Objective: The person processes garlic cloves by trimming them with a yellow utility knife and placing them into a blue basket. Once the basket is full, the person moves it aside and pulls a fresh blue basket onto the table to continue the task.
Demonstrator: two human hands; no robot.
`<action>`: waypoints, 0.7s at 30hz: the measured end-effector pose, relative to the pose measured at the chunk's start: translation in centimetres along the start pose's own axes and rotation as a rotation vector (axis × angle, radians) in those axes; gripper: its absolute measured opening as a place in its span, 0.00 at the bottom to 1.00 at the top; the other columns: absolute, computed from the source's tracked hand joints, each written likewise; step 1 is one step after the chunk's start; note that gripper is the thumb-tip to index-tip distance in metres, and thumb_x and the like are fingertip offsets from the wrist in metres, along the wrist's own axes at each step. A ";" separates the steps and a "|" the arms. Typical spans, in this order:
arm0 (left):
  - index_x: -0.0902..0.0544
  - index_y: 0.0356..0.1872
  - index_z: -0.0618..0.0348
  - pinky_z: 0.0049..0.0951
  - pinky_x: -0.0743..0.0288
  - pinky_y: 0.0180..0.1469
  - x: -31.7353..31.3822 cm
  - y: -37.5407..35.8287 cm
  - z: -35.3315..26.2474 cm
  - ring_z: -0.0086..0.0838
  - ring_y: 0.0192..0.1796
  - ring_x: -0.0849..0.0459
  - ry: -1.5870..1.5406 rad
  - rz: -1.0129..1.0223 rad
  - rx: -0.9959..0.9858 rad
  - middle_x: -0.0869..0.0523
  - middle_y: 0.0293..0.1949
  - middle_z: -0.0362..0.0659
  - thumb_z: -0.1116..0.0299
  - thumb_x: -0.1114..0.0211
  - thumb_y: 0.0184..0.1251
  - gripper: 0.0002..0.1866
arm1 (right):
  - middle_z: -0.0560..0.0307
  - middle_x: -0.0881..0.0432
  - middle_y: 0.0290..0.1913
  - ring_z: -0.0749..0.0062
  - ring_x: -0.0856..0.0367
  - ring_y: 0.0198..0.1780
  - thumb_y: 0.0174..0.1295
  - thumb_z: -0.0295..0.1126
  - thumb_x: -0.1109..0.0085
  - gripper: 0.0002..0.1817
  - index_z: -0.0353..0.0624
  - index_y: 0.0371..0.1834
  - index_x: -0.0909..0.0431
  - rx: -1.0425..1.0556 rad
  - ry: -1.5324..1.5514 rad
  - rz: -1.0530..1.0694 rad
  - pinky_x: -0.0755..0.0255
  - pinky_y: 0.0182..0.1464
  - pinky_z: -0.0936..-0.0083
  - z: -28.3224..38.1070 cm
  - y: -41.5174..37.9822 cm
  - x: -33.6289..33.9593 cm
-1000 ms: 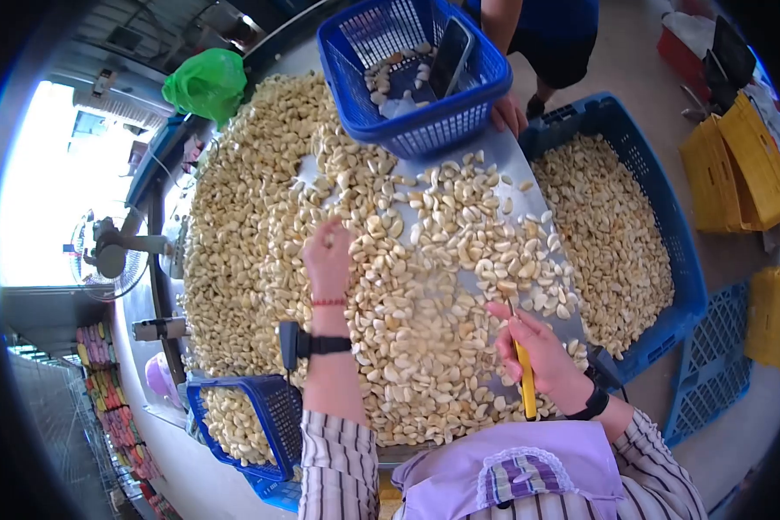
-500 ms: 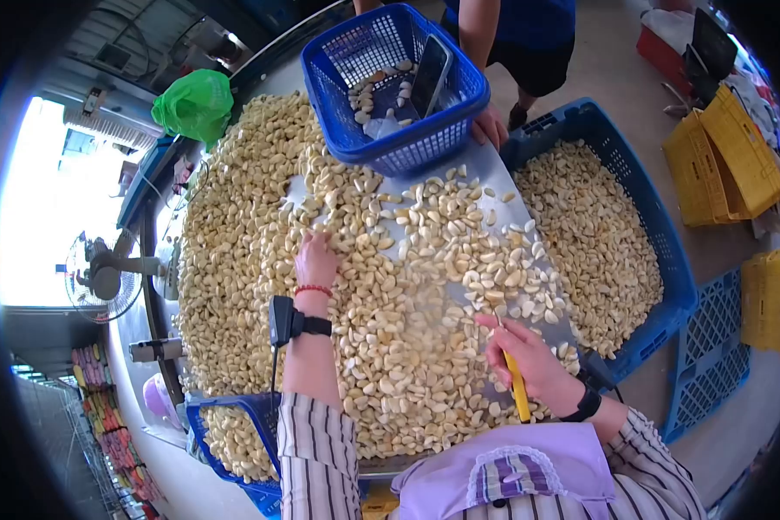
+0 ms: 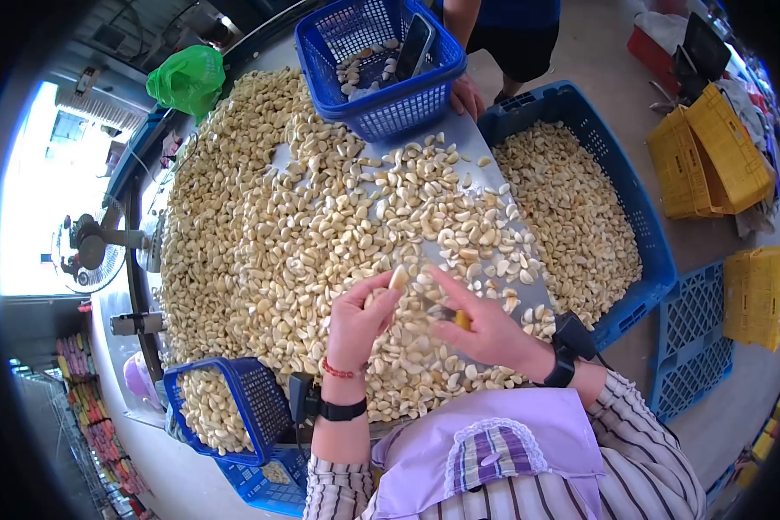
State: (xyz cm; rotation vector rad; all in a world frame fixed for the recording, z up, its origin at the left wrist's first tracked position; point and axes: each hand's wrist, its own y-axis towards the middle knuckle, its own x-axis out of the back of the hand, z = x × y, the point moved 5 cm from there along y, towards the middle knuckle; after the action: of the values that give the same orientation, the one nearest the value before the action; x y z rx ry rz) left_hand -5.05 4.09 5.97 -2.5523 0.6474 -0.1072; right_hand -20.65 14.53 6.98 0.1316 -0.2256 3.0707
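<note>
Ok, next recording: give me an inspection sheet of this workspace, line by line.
Surface: metal table, largely covered with pale pieces, bare in patches.
Job's things: loose pieces on the table; more in a blue crate at one side and a small basket at the near edge.
Clutter: larger basket holding a phone and a few pieces; green bag.
Grippers: bare hands; left hand pinches one piece; right hand holds a yellow handle, tip unclear.
Cables: dark cord by the left wrist.
Surroundings: fan, yellow crates, another person's hand near the table edge.
</note>
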 end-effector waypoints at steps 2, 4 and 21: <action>0.21 0.52 0.66 0.11 0.42 0.20 -0.7 -1.6 0.0 0.12 0.20 0.31 0.025 -0.001 -0.004 0.21 0.24 0.35 0.75 0.38 0.64 0.15 | 0.56 0.30 0.19 0.77 0.32 0.21 0.62 0.41 0.41 0.40 0.48 0.75 0.51 -0.033 -0.075 0.091 0.33 0.29 0.76 1.0 -0.5 -0.6; 0.17 0.50 0.63 0.13 0.33 0.27 -1.0 -2.7 -0.2 0.11 0.27 0.26 0.122 0.012 -0.100 0.18 0.33 0.34 0.75 0.35 0.62 0.14 | 0.53 0.28 0.19 0.70 0.29 0.20 0.62 0.42 0.41 0.42 0.49 0.76 0.54 0.035 -0.100 0.103 0.36 0.25 0.74 0.8 -0.7 -1.1; 0.20 0.49 0.66 0.13 0.40 0.19 -2.3 -7.1 0.2 0.13 0.19 0.29 -0.084 0.101 0.063 0.21 0.23 0.35 0.74 0.38 0.63 0.14 | 0.64 0.25 0.24 0.75 0.32 0.18 0.67 0.38 0.46 0.31 0.56 0.73 0.42 -0.237 0.396 0.156 0.33 0.26 0.76 -0.1 -2.9 -2.0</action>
State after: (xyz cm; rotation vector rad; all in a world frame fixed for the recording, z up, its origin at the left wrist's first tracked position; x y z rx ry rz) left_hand -3.99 10.68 9.39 -2.4448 0.7270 0.0141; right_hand -18.46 17.27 7.07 -0.5215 -0.5938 3.0998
